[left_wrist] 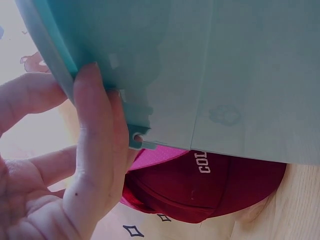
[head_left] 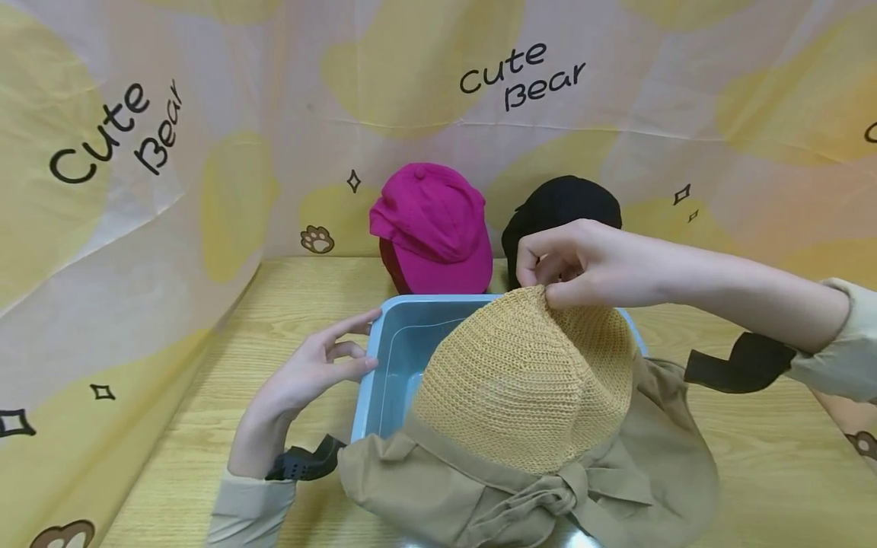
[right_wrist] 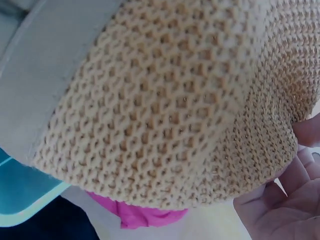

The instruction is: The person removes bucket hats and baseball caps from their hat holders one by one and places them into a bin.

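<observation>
Head view looks forward and down; both close wrist views share the blue basin (head_left: 438,298).

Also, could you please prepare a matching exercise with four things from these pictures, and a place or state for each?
1. woven hat
2. blue basin
3. pink cap
4. black cap

A. held at its rim by the left hand
B. behind the basin, partly hidden by the right hand
C. pinched at its crown
D. left of the black cap in the head view, behind the basin

Pairs: 1-C, 2-A, 3-D, 4-B
</observation>
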Demonstrator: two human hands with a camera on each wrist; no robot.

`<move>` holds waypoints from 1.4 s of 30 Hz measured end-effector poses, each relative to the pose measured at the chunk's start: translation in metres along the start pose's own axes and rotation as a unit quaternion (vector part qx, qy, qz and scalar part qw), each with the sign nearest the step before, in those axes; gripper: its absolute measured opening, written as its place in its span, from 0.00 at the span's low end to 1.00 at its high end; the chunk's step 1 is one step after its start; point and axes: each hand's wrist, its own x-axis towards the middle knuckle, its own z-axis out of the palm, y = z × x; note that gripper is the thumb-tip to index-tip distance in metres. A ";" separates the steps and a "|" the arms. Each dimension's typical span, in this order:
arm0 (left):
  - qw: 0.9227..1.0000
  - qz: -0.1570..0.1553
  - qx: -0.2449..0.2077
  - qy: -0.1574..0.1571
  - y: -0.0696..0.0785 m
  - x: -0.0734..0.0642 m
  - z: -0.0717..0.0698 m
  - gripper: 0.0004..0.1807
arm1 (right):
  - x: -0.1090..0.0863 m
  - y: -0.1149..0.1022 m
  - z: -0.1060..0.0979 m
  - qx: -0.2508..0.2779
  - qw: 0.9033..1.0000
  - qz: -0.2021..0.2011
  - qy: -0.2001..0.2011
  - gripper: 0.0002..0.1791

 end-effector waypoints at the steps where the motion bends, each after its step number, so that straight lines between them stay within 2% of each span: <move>1: 1.000 0.000 0.001 0.001 0.000 0.000 0.000 0.34 | 0.002 0.001 0.000 0.009 1.000 0.005 -0.010 0.10; 8: 1.000 0.002 -0.002 0.000 0.000 0.000 -0.002 0.34 | 0.020 0.022 0.009 0.048 0.996 0.059 -0.048 0.05; 14: 1.000 0.010 -0.006 -0.003 -0.001 0.001 -0.002 0.34 | 0.033 0.039 0.017 0.030 0.993 0.095 -0.062 0.05; 17: 1.000 0.018 -0.006 -0.006 -0.002 0.002 -0.002 0.35 | 0.037 0.045 0.022 0.010 0.994 0.097 -0.059 0.05; 25: 1.000 0.012 0.002 -0.006 -0.002 0.002 -0.002 0.35 | 0.043 0.059 0.028 -0.080 0.995 0.050 -0.023 0.08; 31: 1.000 0.010 0.003 -0.005 -0.002 0.002 -0.003 0.35 | 0.034 0.057 0.026 -0.109 0.993 0.035 -0.009 0.06; 37: 1.000 0.012 0.006 -0.005 -0.004 0.002 -0.004 0.35 | 0.019 0.047 0.023 -0.118 0.993 0.008 -0.026 0.19; 42: 1.000 0.014 0.003 -0.007 -0.006 0.002 -0.004 0.35 | -0.004 0.027 0.021 -0.154 0.986 -0.049 -0.050 0.28</move>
